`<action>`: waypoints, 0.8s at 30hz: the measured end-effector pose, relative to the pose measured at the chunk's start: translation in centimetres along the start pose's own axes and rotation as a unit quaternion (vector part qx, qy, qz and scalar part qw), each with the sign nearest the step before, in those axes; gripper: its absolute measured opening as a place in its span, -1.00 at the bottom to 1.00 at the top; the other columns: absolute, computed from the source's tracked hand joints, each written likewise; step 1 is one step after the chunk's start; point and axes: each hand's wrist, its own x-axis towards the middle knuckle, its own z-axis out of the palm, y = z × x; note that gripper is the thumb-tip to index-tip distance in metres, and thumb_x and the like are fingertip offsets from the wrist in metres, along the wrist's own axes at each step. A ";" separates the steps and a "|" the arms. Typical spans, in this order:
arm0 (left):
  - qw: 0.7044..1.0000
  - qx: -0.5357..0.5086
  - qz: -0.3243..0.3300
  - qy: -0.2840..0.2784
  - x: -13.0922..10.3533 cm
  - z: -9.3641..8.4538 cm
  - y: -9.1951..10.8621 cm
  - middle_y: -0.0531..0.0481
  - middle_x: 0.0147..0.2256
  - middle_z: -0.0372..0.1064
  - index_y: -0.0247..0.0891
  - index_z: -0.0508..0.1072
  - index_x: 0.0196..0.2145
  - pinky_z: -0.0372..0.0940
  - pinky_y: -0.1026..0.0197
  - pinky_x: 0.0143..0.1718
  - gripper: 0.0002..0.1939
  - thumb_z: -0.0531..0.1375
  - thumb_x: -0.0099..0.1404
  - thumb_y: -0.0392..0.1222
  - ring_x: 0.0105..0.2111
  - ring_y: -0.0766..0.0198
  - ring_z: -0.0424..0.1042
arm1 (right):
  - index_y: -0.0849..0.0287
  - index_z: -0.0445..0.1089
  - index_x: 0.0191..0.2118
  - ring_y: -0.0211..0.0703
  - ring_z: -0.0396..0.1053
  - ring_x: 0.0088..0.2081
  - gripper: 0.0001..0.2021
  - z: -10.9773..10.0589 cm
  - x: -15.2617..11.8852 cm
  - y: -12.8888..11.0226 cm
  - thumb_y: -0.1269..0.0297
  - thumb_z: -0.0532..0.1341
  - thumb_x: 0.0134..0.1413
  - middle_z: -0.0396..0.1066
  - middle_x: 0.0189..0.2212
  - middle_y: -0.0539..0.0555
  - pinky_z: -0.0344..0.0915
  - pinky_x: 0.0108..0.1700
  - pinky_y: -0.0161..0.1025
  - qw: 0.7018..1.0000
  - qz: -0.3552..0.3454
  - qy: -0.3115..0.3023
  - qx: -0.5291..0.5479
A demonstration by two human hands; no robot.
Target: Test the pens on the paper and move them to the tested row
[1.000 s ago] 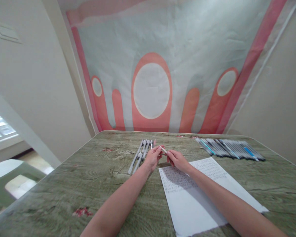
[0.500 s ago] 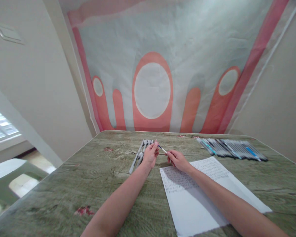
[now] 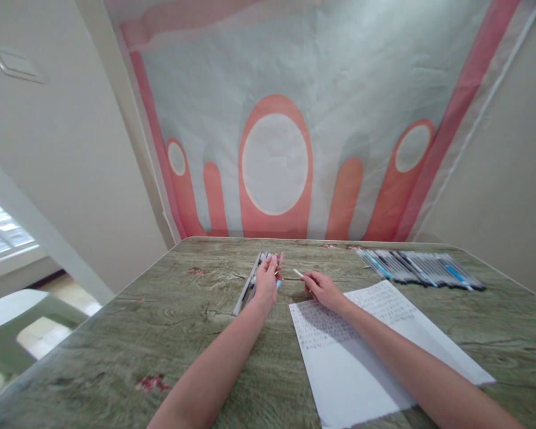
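Observation:
My right hand (image 3: 322,288) is closed around a thin white-tipped pen (image 3: 298,273), whose tip points up and left above the table. Left of it, my left hand (image 3: 267,280) has its fingers bent together around something small that I cannot make out. Grey pens (image 3: 245,291) lie beside and partly under my left hand, and a small light blue piece (image 3: 279,285) shows at its right edge. Beneath my right forearm is a white sheet of paper (image 3: 352,375) with handwriting on its upper part.
A long row of grey pens (image 3: 422,268), some with blue parts, lies at the right back of the wood-patterned table (image 3: 196,322). A pale green chair (image 3: 9,322) stands to the left. Behind the table is a wall covering (image 3: 330,77) with red shapes.
My left hand has moved slightly left, away from the pen in my right hand. The dark part that joined the two hands no longer shows between them. My right hand has barely moved.

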 end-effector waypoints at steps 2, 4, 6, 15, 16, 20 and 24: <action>1.000 0.000 -0.007 -0.001 0.1 -0.2 -0.2 0.07 -0.46 0.33 -0.24 0.39 -0.36 0.06 0.43 -0.55 -0.66 0.24 -0.04 0.04 -0.58 0.53 0.22 | 0.18 0.26 -0.42 -0.37 0.14 -0.71 -0.69 0.0 0.0 -0.1 0.05 -0.03 0.08 0.30 -0.64 -0.06 0.07 -0.65 -0.38 1.000 0.005 -0.001 0.010; 0.999 0.007 -0.023 -0.023 0.0 -0.2 -0.5 0.07 -0.46 0.32 -0.27 0.39 -0.39 0.07 0.43 -0.55 -0.67 0.27 -0.07 0.01 -0.59 0.53 0.21 | 0.18 0.25 -0.43 -0.37 0.13 -0.72 -0.69 -0.1 0.0 -0.3 0.05 -0.03 0.08 0.29 -0.65 -0.06 0.07 -0.66 -0.38 1.000 0.008 0.001 0.018; 0.998 0.011 -0.045 -0.047 -0.3 -0.1 -0.7 0.05 -0.44 0.33 -0.28 0.40 -0.41 0.08 0.42 -0.55 -0.68 0.28 -0.08 -0.03 -0.58 0.53 0.22 | 0.18 0.25 -0.44 -0.37 0.12 -0.73 -0.69 -0.1 -0.1 -0.5 0.04 -0.03 0.08 0.28 -0.66 -0.06 0.06 -0.67 -0.39 1.000 0.009 0.005 0.022; 0.995 -0.008 -0.060 -0.079 -0.8 0.4 -0.7 -0.02 -0.34 0.39 -0.31 0.40 -0.42 0.11 0.42 -0.52 -0.70 0.32 -0.12 -0.13 -0.53 0.51 0.26 | 0.18 0.26 -0.42 -0.37 0.11 -0.72 -0.67 0.0 -0.2 -1.0 0.02 -0.04 0.08 0.26 -0.67 -0.07 0.05 -0.67 -0.39 0.999 0.005 -0.008 0.038; 0.995 -0.006 -0.058 -0.078 -0.8 0.4 -0.7 -0.02 -0.35 0.40 -0.31 0.40 -0.42 0.10 0.42 -0.52 -0.70 0.32 -0.12 -0.13 -0.53 0.51 0.25 | 0.17 0.26 -0.42 -0.37 0.11 -0.72 -0.67 0.0 -0.2 -0.9 0.02 -0.04 0.08 0.27 -0.67 -0.07 0.05 -0.67 -0.39 0.999 0.005 -0.008 0.038; 0.997 0.013 -0.038 -0.069 -0.8 0.4 -0.9 -0.03 -0.37 0.40 -0.32 0.40 -0.39 0.07 0.42 -0.53 -0.69 0.31 -0.11 -0.13 -0.53 0.50 0.24 | 0.17 0.26 -0.38 -0.36 0.12 -0.72 -0.68 0.2 -0.3 -0.7 0.03 -0.05 0.09 0.30 -0.64 -0.05 0.05 -0.67 -0.39 0.999 0.006 -0.013 0.045; 0.998 0.044 -0.010 -0.045 -0.8 0.6 -1.1 0.02 -0.48 0.36 -0.34 0.39 -0.40 0.05 0.39 -0.54 -0.65 0.31 -0.13 -0.09 -0.57 0.48 0.20 | 0.17 0.26 -0.39 -0.36 0.13 -0.72 -0.68 0.3 -0.3 -0.7 0.04 -0.05 0.09 0.30 -0.62 -0.04 0.05 -0.67 -0.39 0.999 0.006 -0.012 0.047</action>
